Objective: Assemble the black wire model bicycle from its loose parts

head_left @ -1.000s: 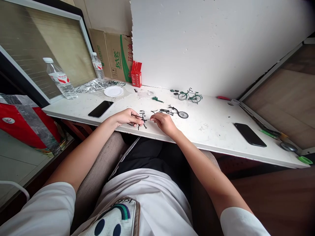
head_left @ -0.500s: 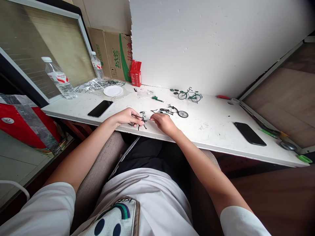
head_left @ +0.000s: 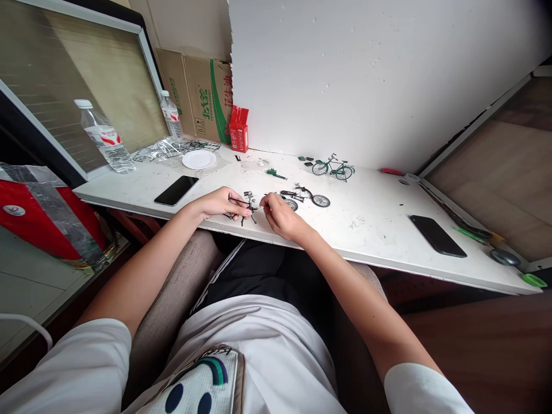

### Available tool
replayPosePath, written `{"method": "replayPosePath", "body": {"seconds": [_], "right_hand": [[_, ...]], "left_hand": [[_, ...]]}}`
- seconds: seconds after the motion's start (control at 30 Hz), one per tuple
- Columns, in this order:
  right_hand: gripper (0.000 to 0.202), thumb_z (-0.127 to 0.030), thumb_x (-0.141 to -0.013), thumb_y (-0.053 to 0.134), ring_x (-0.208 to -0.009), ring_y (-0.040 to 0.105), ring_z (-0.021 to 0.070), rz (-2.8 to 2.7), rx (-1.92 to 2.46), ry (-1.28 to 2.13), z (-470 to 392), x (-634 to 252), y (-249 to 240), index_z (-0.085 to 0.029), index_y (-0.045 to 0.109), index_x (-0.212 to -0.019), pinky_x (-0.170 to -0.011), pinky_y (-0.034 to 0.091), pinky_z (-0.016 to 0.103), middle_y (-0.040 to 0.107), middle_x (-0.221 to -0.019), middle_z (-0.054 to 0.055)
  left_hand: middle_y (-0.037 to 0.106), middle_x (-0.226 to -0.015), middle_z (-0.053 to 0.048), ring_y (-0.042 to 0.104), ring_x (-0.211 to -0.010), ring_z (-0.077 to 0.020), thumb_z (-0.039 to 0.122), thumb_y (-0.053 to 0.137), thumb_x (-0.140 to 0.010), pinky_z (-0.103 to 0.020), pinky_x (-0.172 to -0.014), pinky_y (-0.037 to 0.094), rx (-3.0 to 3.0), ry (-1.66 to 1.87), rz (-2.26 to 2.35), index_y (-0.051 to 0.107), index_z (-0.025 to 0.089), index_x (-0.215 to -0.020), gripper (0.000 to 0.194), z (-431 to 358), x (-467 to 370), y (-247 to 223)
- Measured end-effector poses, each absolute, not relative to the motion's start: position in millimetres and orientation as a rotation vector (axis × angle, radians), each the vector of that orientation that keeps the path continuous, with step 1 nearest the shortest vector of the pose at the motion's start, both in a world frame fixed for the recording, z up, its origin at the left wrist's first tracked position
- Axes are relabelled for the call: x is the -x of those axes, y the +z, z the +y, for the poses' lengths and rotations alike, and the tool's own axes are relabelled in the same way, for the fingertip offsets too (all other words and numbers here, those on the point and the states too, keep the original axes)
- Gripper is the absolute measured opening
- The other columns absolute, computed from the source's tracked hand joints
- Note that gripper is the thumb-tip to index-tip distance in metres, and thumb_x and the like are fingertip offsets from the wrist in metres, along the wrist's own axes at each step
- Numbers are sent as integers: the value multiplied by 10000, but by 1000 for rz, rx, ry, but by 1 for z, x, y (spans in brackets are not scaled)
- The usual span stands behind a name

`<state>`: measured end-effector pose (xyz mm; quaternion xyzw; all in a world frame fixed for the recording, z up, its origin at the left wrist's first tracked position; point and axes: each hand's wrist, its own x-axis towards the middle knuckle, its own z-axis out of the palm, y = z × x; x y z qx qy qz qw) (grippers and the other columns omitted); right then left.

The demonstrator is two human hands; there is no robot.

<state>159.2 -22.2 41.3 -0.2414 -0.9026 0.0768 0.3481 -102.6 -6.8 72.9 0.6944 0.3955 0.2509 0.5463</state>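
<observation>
My left hand (head_left: 228, 204) grips a small black model bicycle frame (head_left: 249, 201) near the table's front edge, its thin tubes sticking out past the thumb. Close to its right side is my right hand (head_left: 278, 213), fingers pinched at the frame; what they hold is too small to make out. Just beyond the right hand lie more black model bicycle parts (head_left: 302, 195), with two spoked wheels among them. A finished-looking green model bicycle (head_left: 333, 168) stands farther back, beside several small dark green pieces (head_left: 307, 160). A green part (head_left: 276, 173) lies in the middle.
On the white table (head_left: 366, 230) are a phone (head_left: 176, 190) at left and another dark phone (head_left: 437, 235) at right. A white round lid (head_left: 199, 159), water bottles (head_left: 106, 138), a red box (head_left: 239, 129) and a cardboard carton (head_left: 202, 98) stand toward the back left.
My right hand has shifted slightly left, closer to the frame, uncovering more of the wheel behind it. The frame in my left hand has tilted and risen a little.
</observation>
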Motion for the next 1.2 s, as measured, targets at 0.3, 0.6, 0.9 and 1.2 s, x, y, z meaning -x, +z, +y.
{"method": "replayPosePath", "body": {"seconds": [0.3,0.6,0.9,1.2], "right_hand": [[284,-145,-1066,451,-930,646,197,-2106,533,258,-9,-164,38,-228,717,-1012,-829,575,365,610,-1041,77],[163,-226,-1044,604,-882,705,222,-1937,601,207,-10,-164,38,-242,736,-950,-791,588,384,738,-931,63],[160,-191,-1025,535,-860,722,219,-1886,687,220,-14,-160,33,-244,642,-919,-789,573,373,730,-906,51],[236,-237,-993,588,-887,765,221,-1758,701,351,-17,-159,31,-280,449,-1178,-831,611,417,733,-898,11]], "left_hand": [[799,-894,-153,647,-624,-143,447,963,-700,-261,-593,508,-1668,590,937,848,130,-891,388,-12,94,71],[762,-775,-105,644,-639,-140,432,971,-691,-252,-619,500,-1645,695,978,830,112,-867,392,-16,92,79],[792,-881,-143,636,-613,-139,428,983,-665,-261,-572,483,-1640,710,972,827,122,-839,385,-16,90,77],[778,-830,-135,628,-611,-147,434,972,-687,-270,-572,466,-1673,771,960,832,117,-843,380,-20,85,78]]}}
